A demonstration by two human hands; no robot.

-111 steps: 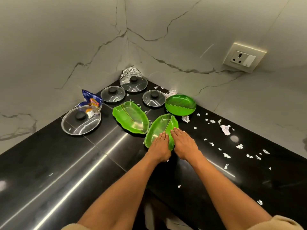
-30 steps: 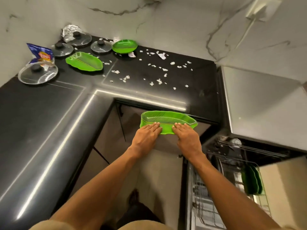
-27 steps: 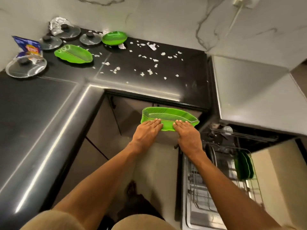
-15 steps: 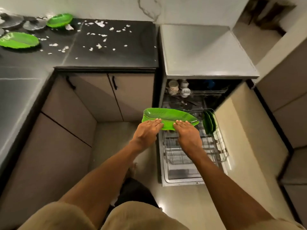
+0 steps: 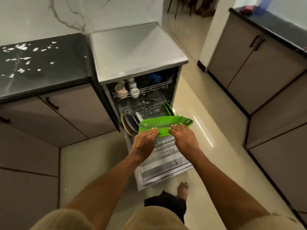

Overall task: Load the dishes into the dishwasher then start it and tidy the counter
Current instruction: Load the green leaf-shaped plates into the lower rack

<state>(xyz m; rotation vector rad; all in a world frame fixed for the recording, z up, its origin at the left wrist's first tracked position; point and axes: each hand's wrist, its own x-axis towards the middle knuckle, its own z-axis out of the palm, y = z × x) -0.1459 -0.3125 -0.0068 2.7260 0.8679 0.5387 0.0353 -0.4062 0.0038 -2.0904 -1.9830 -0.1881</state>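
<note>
Fingers of both hands curl over the near edge of a green leaf-shaped plate (image 5: 163, 124), the left hand (image 5: 144, 142) and right hand (image 5: 183, 138) grasping it side by side. It is held level above the pulled-out lower rack (image 5: 163, 146) of an open dishwasher (image 5: 137, 52). More green plates (image 5: 168, 109) stand on edge at the rack's far right, dark plates (image 5: 129, 122) at its left. Cups (image 5: 120, 90) sit in the upper rack. White scraps (image 5: 21, 47) litter the black counter (image 5: 49, 70) to the left.

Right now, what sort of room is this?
Most likely a home kitchen: an open dishwasher with cups and plates racked inside, a black counter over cabinets, and a green leaf-shaped plate being loaded.
</note>
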